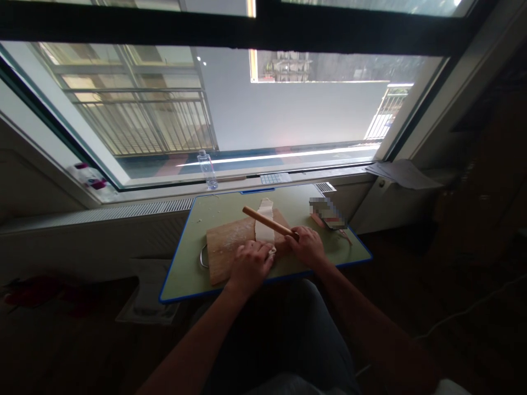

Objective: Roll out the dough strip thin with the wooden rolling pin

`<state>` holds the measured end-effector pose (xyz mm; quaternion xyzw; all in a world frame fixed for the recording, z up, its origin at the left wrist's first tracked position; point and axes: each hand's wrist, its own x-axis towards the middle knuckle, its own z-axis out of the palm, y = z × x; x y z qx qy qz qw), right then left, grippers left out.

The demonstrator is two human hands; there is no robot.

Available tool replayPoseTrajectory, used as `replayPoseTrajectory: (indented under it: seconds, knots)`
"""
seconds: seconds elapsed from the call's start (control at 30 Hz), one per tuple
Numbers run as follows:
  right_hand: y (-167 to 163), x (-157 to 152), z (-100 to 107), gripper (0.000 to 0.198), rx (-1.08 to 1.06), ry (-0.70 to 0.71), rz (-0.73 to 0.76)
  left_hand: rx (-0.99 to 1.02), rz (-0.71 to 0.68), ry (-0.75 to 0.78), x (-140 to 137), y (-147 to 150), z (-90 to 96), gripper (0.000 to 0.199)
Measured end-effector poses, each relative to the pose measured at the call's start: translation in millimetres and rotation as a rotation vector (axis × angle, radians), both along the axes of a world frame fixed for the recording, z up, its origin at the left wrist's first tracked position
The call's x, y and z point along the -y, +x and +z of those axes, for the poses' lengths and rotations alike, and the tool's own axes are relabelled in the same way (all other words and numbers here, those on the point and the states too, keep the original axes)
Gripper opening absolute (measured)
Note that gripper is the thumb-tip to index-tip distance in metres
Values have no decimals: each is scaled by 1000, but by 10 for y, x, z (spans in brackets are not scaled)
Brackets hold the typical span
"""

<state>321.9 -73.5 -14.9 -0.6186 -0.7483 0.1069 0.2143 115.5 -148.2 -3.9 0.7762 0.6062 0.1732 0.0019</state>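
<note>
A long flat strip of dough (264, 222) lies across the wooden cutting board (224, 249), its far end reaching past the board onto the table. My left hand (252, 262) is closed over the near end of the dough, and a small bit of it shows beside the fingertips. In my right hand (308, 245) is one end of a wooden rolling pin (267, 219). The pin slants up to the left over the dough; whether it touches the dough I cannot tell. White flour marks the board's left half.
The board rests on a small green table (185, 274) with a blue edge. At its right lies a blurred-out item (328, 213). A clear bottle (207, 170) stands on the sill by the window, with another bottle (94, 180) at the left. Papers (405, 173) lie right.
</note>
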Motion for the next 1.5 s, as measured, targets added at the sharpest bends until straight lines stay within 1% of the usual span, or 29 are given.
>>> replayPoseTrajectory:
  seconds: [0.07, 0.13, 0.2, 0.3, 0.47, 0.53, 0.6, 0.67, 0.73, 0.8, 0.83, 0.87, 0.93, 1.0, 1.03, 1.1, 1.17, 1.23, 1.33, 1.4, 1.5]
  knots:
    - [24, -6, 7, 29, -16, -18, -23, 45, -27, -17, 34, -113, 59, 28]
    - [42, -10, 13, 29, -27, -34, -29, 58, -87, -31, 102, -248, 94, 27]
    - [53, -14, 18, 29, -29, -34, -26, 35, -148, -37, 194, -395, 101, 26]
    - [60, -29, 39, 26, -17, -7, 2, 15, -164, -13, 338, -616, 70, 28]
    - [5, -87, 121, 22, 7, 50, 174, 53, -190, 37, 506, -880, 14, 28]
    - [-50, -115, 143, 22, 32, 61, 241, 78, -164, 34, 541, -923, 36, 25]
    - [-112, -146, 147, 21, 55, 73, 299, 110, -142, 3, 530, -931, 98, 22]
    - [-161, -186, 137, 21, 64, 88, 361, 168, -129, -28, 434, -913, 185, 24]
    - [-184, -242, 125, 19, 60, 105, 426, 243, -83, -7, 227, -881, 269, 25]
    - [-186, -319, 127, 18, 59, 119, 479, 238, 46, 73, -75, -848, 316, 31]
    - [-187, -363, 134, 19, 65, 120, 494, 210, 115, 85, -243, -833, 321, 34]
    - [-192, -407, 144, 20, 77, 115, 499, 177, 168, 72, -408, -818, 312, 37]
    - [-228, -481, 161, 22, 116, 87, 472, 102, 259, -16, -687, -786, 269, 42]
    - [-304, -518, 156, 27, 158, 63, 392, 29, 310, -121, -853, -742, 217, 45]
    - [-354, -518, 139, 32, 175, 64, 337, -6, 334, -132, -888, -715, 197, 46]
    - [-460, -484, 83, 40, 191, 96, 218, -70, 367, -61, -880, -657, 174, 46]
    - [-547, -424, 21, 41, 183, 137, 124, -115, 371, 44, -820, -601, 163, 47]
    - [-596, -372, -13, 39, 171, 172, 77, -128, 336, 58, -773, -559, 140, 49]
    - [-617, -376, 16, 30, 182, 214, 102, -121, 301, -20, -795, -544, 59, 50]
    - [-622, -434, 63, 27, 208, 212, 180, -123, 293, -58, -852, -562, -3, 51]
    - [-643, -532, 99, 39, 259, 163, 272, -129, 258, -100, -910, -598, -57, 56]
